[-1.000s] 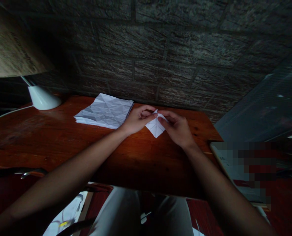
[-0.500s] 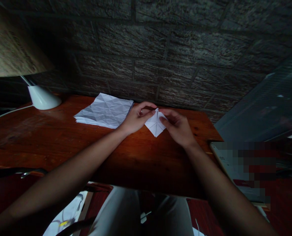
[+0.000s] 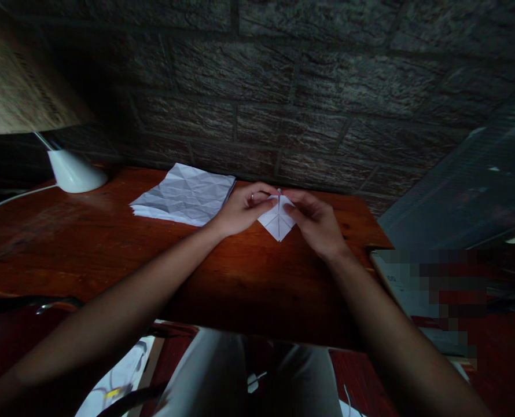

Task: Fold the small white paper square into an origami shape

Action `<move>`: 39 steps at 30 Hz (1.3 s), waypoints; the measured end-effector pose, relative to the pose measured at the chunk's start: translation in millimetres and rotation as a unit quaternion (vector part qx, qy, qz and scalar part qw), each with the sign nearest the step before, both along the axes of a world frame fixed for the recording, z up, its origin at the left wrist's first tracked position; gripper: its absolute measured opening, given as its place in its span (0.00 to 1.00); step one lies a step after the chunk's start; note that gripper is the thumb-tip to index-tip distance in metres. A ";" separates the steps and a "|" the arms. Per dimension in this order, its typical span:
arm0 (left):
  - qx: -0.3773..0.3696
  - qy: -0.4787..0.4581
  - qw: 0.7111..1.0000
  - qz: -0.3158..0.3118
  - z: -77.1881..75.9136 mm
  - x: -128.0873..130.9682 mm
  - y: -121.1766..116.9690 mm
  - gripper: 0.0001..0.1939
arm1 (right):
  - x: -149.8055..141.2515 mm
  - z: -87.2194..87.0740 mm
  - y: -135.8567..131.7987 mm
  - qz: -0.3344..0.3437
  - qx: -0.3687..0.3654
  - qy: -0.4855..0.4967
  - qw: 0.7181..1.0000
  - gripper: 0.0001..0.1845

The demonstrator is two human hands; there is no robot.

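Observation:
Between my two hands is a small folded white paper (image 3: 278, 223), diamond-shaped with crease lines running to its centre. My left hand (image 3: 244, 209) pinches its upper left side, thumb on the front and fingers behind; a ring shows on one finger. On the upper right side my right hand (image 3: 316, 217) pinches the paper the same way, thumb pressed on its face. The paper's lower corner points toward me, just above the wooden table. Left of my left hand lies a stack of creased white paper sheets (image 3: 188, 194). The fingertips behind the paper are partly hidden.
A lamp with a white base (image 3: 77, 174) and a brown shade (image 3: 23, 81) stands at the far left of the wooden table (image 3: 66, 243). A dark brick wall (image 3: 257, 87) rises right behind. To the right, a flat pale panel (image 3: 396, 278) is partly blurred out.
Both hands keep their pinch on the folded paper. The paper has shifted very slightly right, and my thumbs have moved a little on its face.

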State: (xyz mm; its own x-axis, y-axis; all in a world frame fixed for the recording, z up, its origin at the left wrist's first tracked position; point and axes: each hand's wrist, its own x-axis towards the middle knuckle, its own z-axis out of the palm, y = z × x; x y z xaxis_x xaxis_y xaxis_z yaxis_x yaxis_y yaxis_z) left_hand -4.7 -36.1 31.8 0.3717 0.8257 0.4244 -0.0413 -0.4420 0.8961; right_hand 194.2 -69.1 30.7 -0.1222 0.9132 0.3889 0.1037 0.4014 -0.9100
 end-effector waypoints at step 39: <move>0.066 -0.075 0.994 0.042 -7.0 -4.1 14.3 0.15 | 4.4 5.3 -6.3 0.049 0.079 -0.105 0.990 0.27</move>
